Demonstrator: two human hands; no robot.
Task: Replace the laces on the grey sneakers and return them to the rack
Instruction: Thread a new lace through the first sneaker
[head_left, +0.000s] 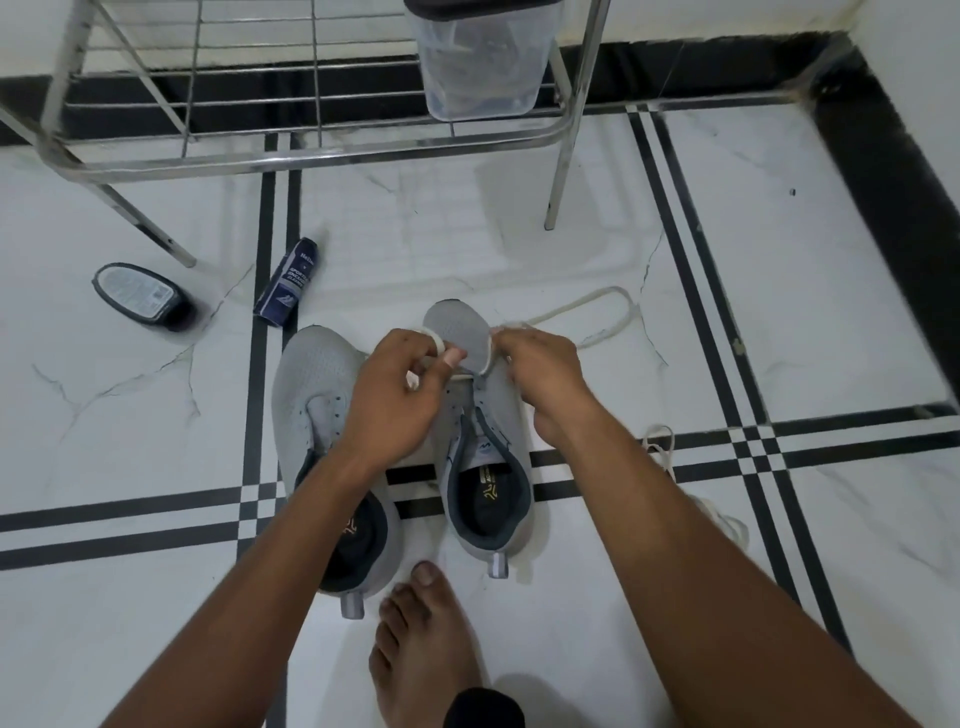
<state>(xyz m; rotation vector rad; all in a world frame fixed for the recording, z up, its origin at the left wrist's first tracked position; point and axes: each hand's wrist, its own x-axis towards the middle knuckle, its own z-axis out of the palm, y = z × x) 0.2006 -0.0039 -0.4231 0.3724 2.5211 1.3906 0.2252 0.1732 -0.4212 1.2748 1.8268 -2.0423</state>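
Note:
Two grey sneakers stand side by side on the tiled floor, toes pointing away from me. The left sneaker (306, 384) has no lace in its eyelets. Over the right sneaker (493, 499), my left hand (400, 395) pinches one end of a white lace (587, 306) beside the raised tongue. My right hand (545, 379) grips the same lace on the other side. The rest of the lace trails off in a loop on the floor to the far right. The metal shoe rack (322, 150) stands just beyond the shoes.
A clear plastic container (483, 62) sits on the rack's lower shelf. A dark cleaner can (288, 283) and a black oval tin (140, 296) lie on the floor at left. More white lace (670, 452) lies by my right forearm. My bare foot (421, 639) rests behind the shoes.

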